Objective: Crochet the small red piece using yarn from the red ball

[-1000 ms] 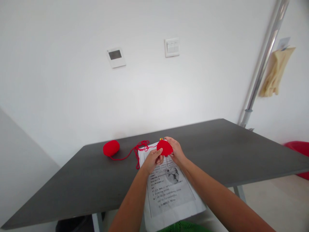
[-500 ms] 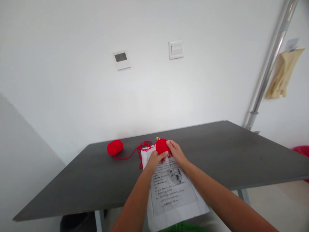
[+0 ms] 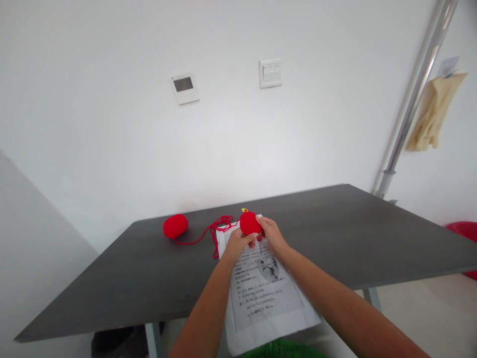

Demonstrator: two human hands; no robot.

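Both my hands hold a small round red crochet piece (image 3: 250, 223) above a printed sheet (image 3: 261, 288) on the dark grey table (image 3: 130, 278). My left hand (image 3: 238, 244) pinches its lower left edge. My right hand (image 3: 271, 233) grips its right side, fingers closed. A small yellow marker (image 3: 244, 210) sticks out at the piece's top. Loose red yarn (image 3: 216, 232) trails left across the table to a red yarn ball (image 3: 175, 226).
A white wall behind carries a small panel (image 3: 185, 88) and a light switch (image 3: 271, 72). A metal pole (image 3: 413, 99) stands at the right with yellowish gloves (image 3: 432, 114) hanging beside it. A red object (image 3: 464, 238) sits low at the far right. Something green (image 3: 283, 350) shows at the bottom edge.
The crochet piece has turned in my hands and shows a narrower face. My right hand has slid from its top to its right side. The view has shifted slightly.
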